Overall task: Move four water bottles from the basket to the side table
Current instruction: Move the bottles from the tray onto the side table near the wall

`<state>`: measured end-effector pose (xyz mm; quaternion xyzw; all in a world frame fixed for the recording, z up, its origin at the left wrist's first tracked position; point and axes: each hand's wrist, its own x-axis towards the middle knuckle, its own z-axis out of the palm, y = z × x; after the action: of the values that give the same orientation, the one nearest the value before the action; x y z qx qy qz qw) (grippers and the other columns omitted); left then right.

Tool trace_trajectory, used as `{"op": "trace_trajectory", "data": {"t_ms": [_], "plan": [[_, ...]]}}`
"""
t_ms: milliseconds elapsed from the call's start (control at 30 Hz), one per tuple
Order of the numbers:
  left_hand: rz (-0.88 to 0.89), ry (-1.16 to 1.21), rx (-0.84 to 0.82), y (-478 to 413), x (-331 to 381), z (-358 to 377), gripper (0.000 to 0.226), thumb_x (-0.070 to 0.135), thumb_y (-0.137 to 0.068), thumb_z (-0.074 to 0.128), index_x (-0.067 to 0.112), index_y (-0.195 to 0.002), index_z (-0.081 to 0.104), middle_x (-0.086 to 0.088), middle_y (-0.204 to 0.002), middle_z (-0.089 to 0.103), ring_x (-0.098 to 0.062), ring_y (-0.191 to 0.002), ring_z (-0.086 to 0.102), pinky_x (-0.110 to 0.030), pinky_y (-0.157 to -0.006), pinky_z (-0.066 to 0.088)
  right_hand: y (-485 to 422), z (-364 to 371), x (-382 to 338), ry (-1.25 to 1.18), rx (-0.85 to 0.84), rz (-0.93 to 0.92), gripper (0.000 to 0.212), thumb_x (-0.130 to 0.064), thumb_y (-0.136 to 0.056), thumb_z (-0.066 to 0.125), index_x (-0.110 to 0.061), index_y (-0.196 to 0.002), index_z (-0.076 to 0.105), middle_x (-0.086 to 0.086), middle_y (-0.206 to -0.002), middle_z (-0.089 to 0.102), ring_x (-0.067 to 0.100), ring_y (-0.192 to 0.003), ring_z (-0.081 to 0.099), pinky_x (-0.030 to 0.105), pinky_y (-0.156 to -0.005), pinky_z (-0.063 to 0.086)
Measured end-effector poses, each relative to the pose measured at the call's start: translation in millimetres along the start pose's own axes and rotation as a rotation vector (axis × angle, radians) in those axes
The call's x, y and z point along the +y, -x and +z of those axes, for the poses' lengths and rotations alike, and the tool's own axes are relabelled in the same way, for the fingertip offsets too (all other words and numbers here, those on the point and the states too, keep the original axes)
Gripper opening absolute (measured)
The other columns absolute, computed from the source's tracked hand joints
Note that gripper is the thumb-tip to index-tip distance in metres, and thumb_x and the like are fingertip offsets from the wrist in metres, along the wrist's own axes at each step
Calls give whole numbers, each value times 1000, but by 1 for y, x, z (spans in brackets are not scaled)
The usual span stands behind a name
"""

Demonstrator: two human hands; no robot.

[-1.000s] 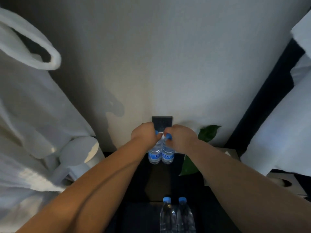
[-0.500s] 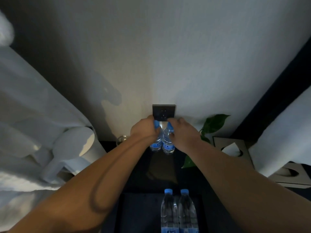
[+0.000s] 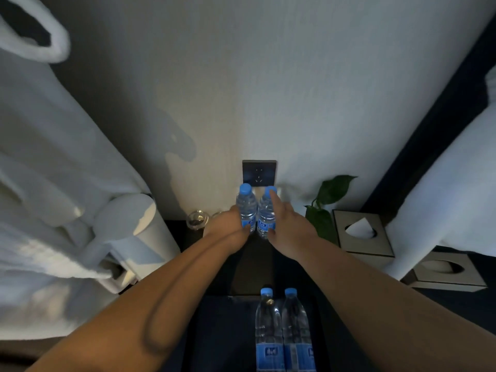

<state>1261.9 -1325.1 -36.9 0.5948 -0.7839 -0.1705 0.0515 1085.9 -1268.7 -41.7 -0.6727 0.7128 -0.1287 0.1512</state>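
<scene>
Two clear water bottles with blue caps stand upright, side by side, at the back of the dark side table (image 3: 253, 264), just under a wall socket. My left hand (image 3: 225, 224) wraps low around the left bottle (image 3: 246, 208), thumb on its label. My right hand (image 3: 290, 226) lies against the right bottle (image 3: 265, 210) with fingers spread and the index finger up at its cap. Two more bottles (image 3: 268, 331) (image 3: 298, 331) stand in the dark basket (image 3: 222, 331) close to me.
A white kettle (image 3: 139, 229) and a small glass (image 3: 197, 220) sit left of the bottles. A green plant (image 3: 332, 191) and a tissue box (image 3: 359, 232) are on the right. A white robe (image 3: 40, 183) hangs at left; white bedding (image 3: 456, 183) is at right.
Both hands have slid down from the bottles' caps to their lower bodies. The two bottles now stand on the table by the wall, and my right hand's fingers have spread.
</scene>
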Motion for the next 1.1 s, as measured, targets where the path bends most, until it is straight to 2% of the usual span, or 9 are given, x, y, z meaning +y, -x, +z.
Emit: {"op": "trace_trajectory", "data": {"t_ms": [67, 200, 300, 367, 500, 667, 833, 967, 1100], "plan": [[-8, 8, -9, 13, 3, 3, 32, 45, -93, 51, 23, -116, 54, -3, -101, 66, -24, -86, 63, -35, -65, 47, 12, 3, -1, -12, -25, -13, 100, -28, -93, 65, -40, -161, -7, 10, -142, 50, 22, -94, 67, 41, -75, 60], [26, -9, -34, 32, 6, 12, 32, 47, -93, 56, 26, -118, 54, 1, -100, 66, -19, -85, 63, -35, -69, 52, 34, 13, -2, 19, -63, 2, 96, -29, -93, 64, -36, -162, -2, 9, -143, 50, 22, -96, 66, 41, -77, 59], [34, -33, -88, 41, 6, 25, 41, 48, -93, 57, 23, -125, 53, -2, -111, 65, -22, -95, 64, -38, -78, 55, 48, 22, 1, 31, -104, 24, 85, -32, -96, 62, -32, -161, 7, 8, -131, 55, 21, -93, 64, 41, -76, 59], [46, -43, -125, 47, 4, 36, 47, 49, -93, 57, 21, -130, 52, -4, -117, 64, -23, -99, 63, -37, -79, 55, 57, 28, 5, 45, -139, 43, 77, -34, -97, 60, -29, -159, 15, 8, -127, 55, 23, -94, 64, 42, -76, 59], [63, -38, -185, 61, 1, 62, 52, 51, -91, 58, 22, -133, 52, -5, -122, 63, -24, -104, 62, -35, -76, 51, 77, 42, 19, 110, -227, 85, 62, -38, -101, 55, -23, -156, 32, 9, -136, 54, 27, -110, 63, 43, -85, 58], [23, -15, -327, 82, 2, 103, 56, 55, -90, 56, 23, -135, 52, -6, -126, 63, -25, -108, 62, -35, -75, 47, 102, 63, 42, 195, -413, 156, 49, -49, -102, 48, -20, -142, 50, 9, -132, 56, 28, -115, 61, 44, -91, 55], [2, -7, -430, 93, 12, 134, 50, 54, -94, 51, 18, -128, 55, -10, -126, 63, -28, -110, 61, -39, -85, 50, 111, 81, 53, 126, -481, 236, 53, -56, -101, 45, -20, -140, 48, 6, -125, 63, 24, -107, 63, 38, -78, 50], [-63, -44, -414, 88, 20, 147, 51, 52, -98, 46, 11, -125, 59, -15, -126, 63, -32, -112, 61, -40, -87, 49, 103, 94, 52, 93, -494, 257, 56, -56, -100, 47, -17, -140, 47, 8, -124, 64, 26, -105, 64, 38, -78, 52], [-92, -49, -414, 80, 22, 145, 50, 52, -98, 47, 12, -127, 61, -16, -127, 63, -34, -113, 61, -43, -92, 52, 88, 95, 43, 181, -548, 295, 54, -58, -99, 46, -18, -135, 52, 9, -120, 63, 28, -105, 62, 39, -79, 52]]}}
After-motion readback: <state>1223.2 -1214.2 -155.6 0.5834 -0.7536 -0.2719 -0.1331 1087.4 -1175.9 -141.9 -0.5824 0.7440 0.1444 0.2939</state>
